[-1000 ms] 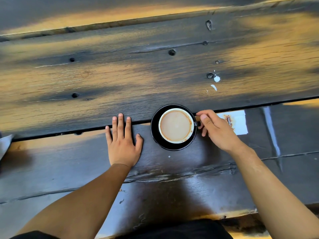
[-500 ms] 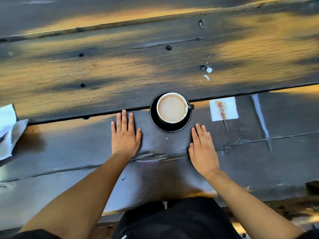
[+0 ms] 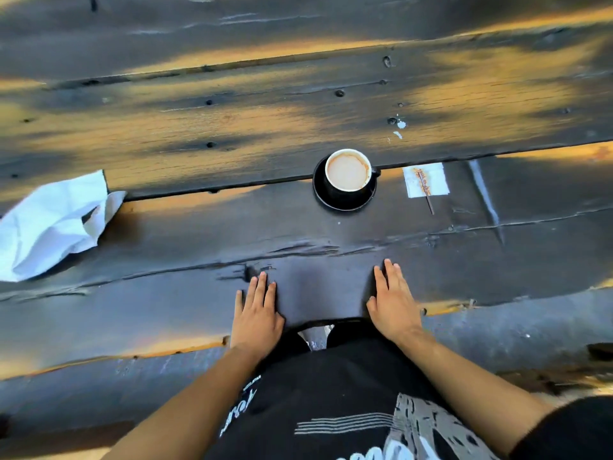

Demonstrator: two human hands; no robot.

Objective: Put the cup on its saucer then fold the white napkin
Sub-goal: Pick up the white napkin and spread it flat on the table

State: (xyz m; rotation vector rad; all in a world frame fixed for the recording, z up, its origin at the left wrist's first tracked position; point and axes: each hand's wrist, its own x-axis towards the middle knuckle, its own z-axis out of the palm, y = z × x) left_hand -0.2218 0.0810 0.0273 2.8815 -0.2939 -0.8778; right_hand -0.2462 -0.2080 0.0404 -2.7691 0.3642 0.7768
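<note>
Head view, items by size.

1. Tabletop (image 3: 298, 114): dark weathered wooden planks with knots and a gap between boards; carries everything below.

2. White napkin (image 3: 49, 224): crumpled and loosely heaped at the left edge of the tabletop, well apart from both hands. Not yet folded; this is the part of the task left to do.

3. Left hand (image 3: 257, 313): lies flat on the plank at the near edge, fingers straight and slightly spread, holding nothing.

4. Right hand (image 3: 393, 302): flat on the same plank at the near edge, fingers straight and together, holding nothing.

5. Black saucer (image 3: 345, 202): sits across the plank gap, toward the middle of the tabletop.

6. Black cup (image 3: 348, 171): stands upright on the saucer, milky coffee inside (handle to the right). First step judged done.

7. Small stained white paper (image 3: 426, 180): just right of the saucer, with a thin stick (image 3: 428, 202) lying across it.
</note>
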